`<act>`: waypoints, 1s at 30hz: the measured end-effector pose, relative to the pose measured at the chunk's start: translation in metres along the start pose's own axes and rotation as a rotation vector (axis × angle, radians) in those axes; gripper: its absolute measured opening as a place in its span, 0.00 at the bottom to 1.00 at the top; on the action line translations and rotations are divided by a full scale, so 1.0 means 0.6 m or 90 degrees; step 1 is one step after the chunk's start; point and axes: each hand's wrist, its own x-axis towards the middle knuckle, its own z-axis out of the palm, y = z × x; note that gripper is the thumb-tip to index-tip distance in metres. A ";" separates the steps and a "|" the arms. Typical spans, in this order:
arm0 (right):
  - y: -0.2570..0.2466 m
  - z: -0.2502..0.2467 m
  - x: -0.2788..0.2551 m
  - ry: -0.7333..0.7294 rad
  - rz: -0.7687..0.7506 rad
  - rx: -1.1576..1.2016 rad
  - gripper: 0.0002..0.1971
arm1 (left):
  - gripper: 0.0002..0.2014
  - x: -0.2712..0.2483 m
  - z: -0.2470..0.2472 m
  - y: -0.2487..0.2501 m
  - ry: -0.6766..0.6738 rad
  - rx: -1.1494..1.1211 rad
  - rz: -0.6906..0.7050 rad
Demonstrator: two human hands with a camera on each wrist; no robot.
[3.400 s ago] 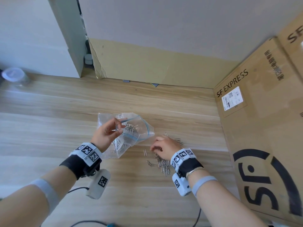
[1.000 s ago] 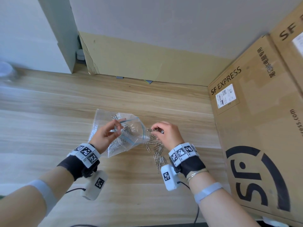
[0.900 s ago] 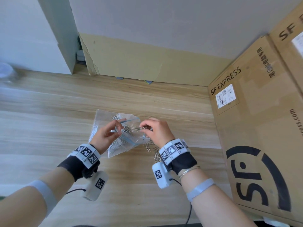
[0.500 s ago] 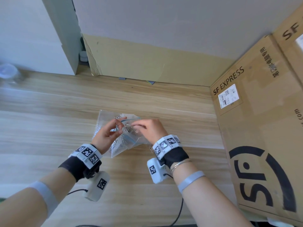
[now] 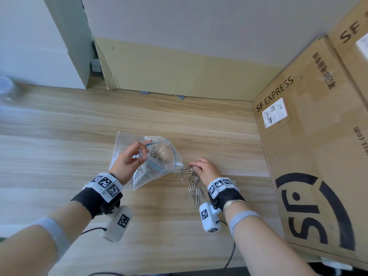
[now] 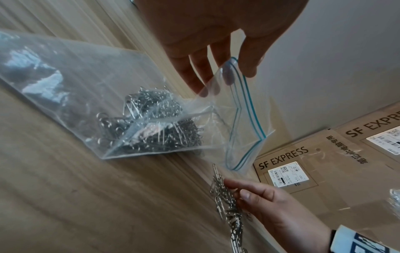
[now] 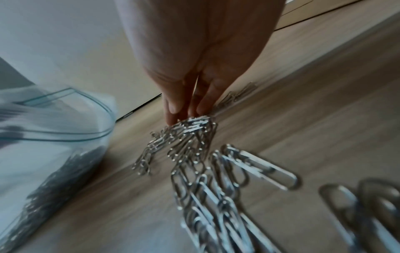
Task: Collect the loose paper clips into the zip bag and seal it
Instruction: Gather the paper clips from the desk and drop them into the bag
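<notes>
A clear zip bag (image 5: pixel 162 163) with a blue seal strip lies on the wooden table (image 5: pixel 59 156), its mouth gaping to the right and many silver paper clips (image 6: pixel 151 123) inside. My left hand (image 5: pixel 146 150) pinches the upper rim of the mouth (image 6: pixel 232 68) and holds it raised. Just right of the bag lies a pile of loose paper clips (image 5: pixel 194 186). My right hand (image 5: pixel 192 167) is down on the far end of that pile, thumb and fingers (image 7: pixel 201 106) pinching a bunch of clips (image 7: pixel 192 125). More loose clips (image 7: pixel 216 188) trail toward my wrist.
Large SF Express cardboard boxes (image 5: pixel 318 146) stand upright along the right side of the table. A tan cardboard sheet (image 5: pixel 179 72) leans on the back wall. A blurred clear container (image 5: pixel 6 88) sits at the far left. Cables hang at the near edge.
My right hand has left the bag's mouth, where it was half a second ago, and moved right and down onto the loose pile. The left hand still holds the rim.
</notes>
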 end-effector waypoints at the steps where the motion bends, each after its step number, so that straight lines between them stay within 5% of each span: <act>1: 0.000 0.000 -0.005 -0.002 -0.002 0.006 0.13 | 0.20 0.001 0.001 -0.001 -0.002 0.001 0.001; 4: 0.009 -0.021 -0.024 -0.005 0.050 0.067 0.10 | 0.19 0.000 0.002 -0.003 -0.004 -0.002 0.007; 9: 0.041 -0.043 -0.064 -0.258 0.218 0.201 0.19 | 0.17 0.002 0.002 -0.008 0.001 0.005 0.003; 13: 0.062 -0.014 -0.078 -0.348 0.272 0.218 0.22 | 0.16 0.002 0.002 -0.011 0.002 0.016 -0.003; 23: 0.041 -0.015 -0.056 -0.216 0.197 0.255 0.16 | 0.13 0.002 0.003 -0.009 0.000 0.009 -0.015; 30: 0.081 -0.065 -0.094 -0.209 0.286 0.204 0.25 | 0.18 0.002 -0.001 -0.005 0.004 0.005 -0.018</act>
